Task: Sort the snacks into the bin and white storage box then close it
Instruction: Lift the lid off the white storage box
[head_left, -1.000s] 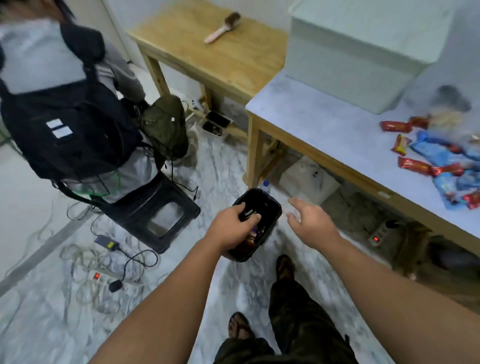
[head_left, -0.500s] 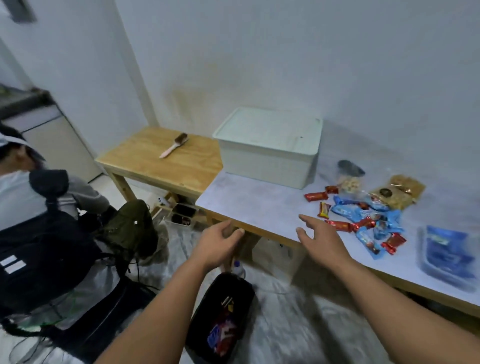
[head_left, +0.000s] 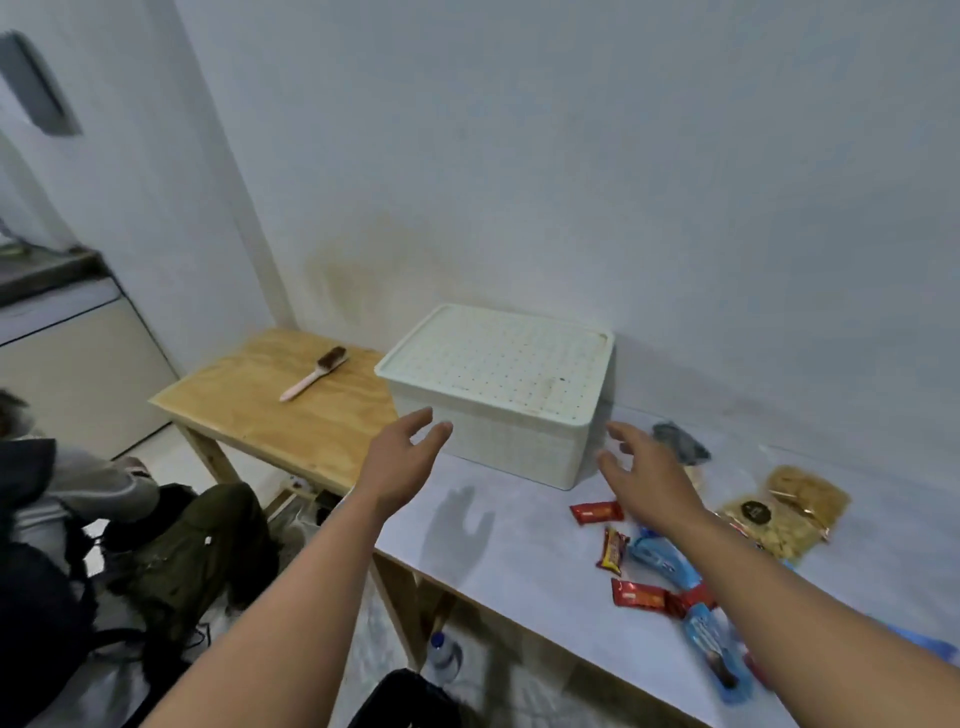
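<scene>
Head view: left hand (head_left: 402, 460) and right hand (head_left: 644, 475), fingers spread and empty, flank the lidded white storage box (head_left: 496, 392) on the desk (head_left: 519, 545). Snacks (head_left: 654, 558) lie right. Risk: right forearm sweeps packets off.

Plain home room, wooden tables (head_left: 291, 415), stained white wall (head_left: 519, 182)

A brush (head_left: 313, 373) lies on the wooden side table (head_left: 249, 410); perhaps a bottle (head_left: 443, 656) below
</scene>
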